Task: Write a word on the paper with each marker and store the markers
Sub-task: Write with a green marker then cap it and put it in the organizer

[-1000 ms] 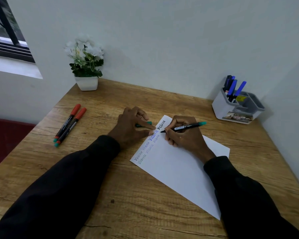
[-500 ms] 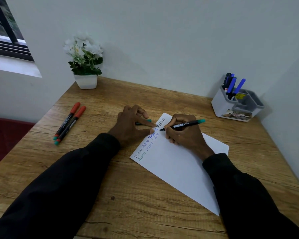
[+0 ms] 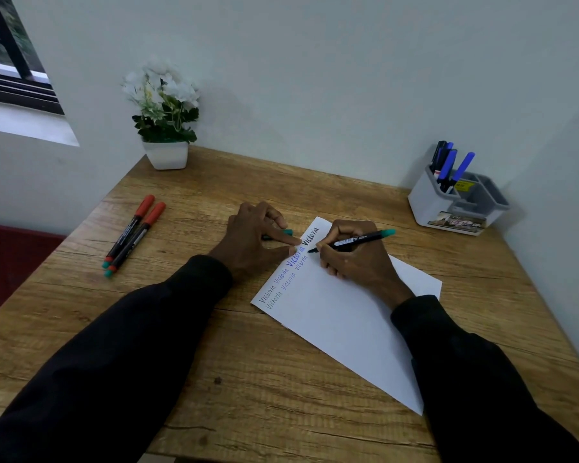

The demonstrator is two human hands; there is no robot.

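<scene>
Two red-capped markers (image 3: 132, 235) lie side by side at the left of the wooden table (image 3: 214, 379), well apart from the person's hands. A white pot of flowers (image 3: 166, 155) stands at the far edge against the wall. The left hand (image 3: 254, 242) rests at the paper's upper left edge, forefinger and thumb stretched to touch it. Its other fingers curl over a short dark piece with a teal tip (image 3: 286, 232); whether they grip it cannot be told. The white paper (image 3: 341, 322) lies at a slant, with the word "Victoria" repeated along its top edge. The right hand (image 3: 351, 259) rests on the sheet, pinching a black marker (image 3: 355, 241) whose tip meets the paper just below the darkest word. A grey organizer (image 3: 428, 202) at the far right corner holds blue markers (image 3: 450, 165) upright.
</scene>
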